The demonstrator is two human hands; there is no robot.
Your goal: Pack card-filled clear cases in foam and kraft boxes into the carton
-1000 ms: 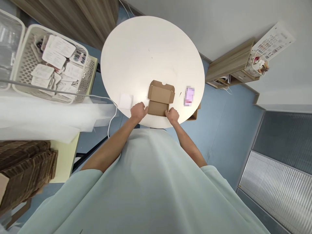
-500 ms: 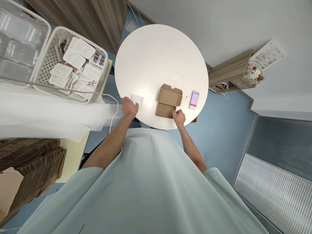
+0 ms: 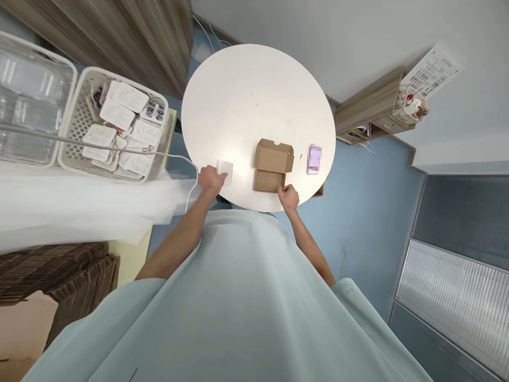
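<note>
A small white square packet [image 3: 226, 168], perhaps a card, is at the left front edge of the round white table. My left hand [image 3: 211, 180] grips its left side, with the thumb across its face. To the right lies an opened brown cardboard box [image 3: 273, 159], its lid folded back away from me and its shallow tray toward me. My right hand [image 3: 289, 198] is closed at the tray's near right corner, with fingertips pinching the edge there. The inside of the tray shows bare cardboard.
On the table [image 3: 254, 74], a blurred purple-and-white item [image 3: 314, 159] lies to the right. At left stand a basket of white cards [image 3: 69, 154] and a basket of clear plastic boxes [image 3: 66, 58]. A white cable [image 3: 175, 155] passes near my left wrist. Flattened cardboard [image 3: 85, 281] is stacked below.
My left hand has shifted slightly right and down with the white packet, fingers now more gathered. My right hand has slid slightly down and left at the box corner. The whole view has shifted a little.
</note>
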